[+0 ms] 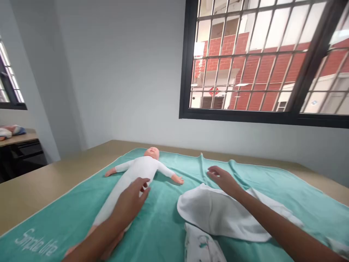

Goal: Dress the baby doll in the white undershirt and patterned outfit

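Observation:
A baby doll (139, 168) in a white long-sleeved bodysuit lies on its back on a green towel (160, 222), arms spread and head toward the wall. My left hand (134, 198) is over the doll's lower body, fingers loosely curved and thumb apart, with nothing visible in it. Whether it touches the suit I cannot tell. My right hand (222, 179) hovers at the far edge of a white cloth piece (212, 213), empty, its fingers stretched forward. That white piece lies spread on the towel, partly covered by my right forearm. A folded white printed cloth (203, 244) lies nearer me.
The towel covers much of a wooden table (58, 176), which stands against a grey wall (131, 72). Part of another pale fabric (338, 245) shows at the right edge. A barred window (245, 118) is above, and another table (21, 138) with colourful cloth stands at the far left.

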The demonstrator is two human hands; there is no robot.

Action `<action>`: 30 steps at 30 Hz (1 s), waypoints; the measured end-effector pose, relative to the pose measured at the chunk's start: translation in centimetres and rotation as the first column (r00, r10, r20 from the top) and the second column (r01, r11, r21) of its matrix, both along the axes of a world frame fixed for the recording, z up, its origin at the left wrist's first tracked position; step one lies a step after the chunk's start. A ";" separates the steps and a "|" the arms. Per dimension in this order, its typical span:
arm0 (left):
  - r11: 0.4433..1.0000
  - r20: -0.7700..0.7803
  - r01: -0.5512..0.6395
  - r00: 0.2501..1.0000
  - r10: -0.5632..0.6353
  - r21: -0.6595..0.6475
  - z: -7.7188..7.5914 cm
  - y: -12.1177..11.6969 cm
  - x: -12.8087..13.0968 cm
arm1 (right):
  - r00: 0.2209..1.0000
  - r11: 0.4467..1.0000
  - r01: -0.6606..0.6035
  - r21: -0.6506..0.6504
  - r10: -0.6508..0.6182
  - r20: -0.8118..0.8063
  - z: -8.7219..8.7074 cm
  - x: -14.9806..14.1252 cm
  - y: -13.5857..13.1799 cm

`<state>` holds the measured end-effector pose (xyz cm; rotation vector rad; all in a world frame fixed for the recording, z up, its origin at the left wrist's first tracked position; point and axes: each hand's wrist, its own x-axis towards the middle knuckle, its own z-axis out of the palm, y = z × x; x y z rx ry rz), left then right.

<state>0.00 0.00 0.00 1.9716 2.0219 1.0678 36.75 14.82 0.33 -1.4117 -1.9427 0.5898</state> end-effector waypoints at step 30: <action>0.942 0.201 0.334 0.925 -0.322 -0.029 2.7 4.1 25.7 | 0.889 0.937 0.084 0.340 0.084 -0.450 -3.5 10.8 -10.0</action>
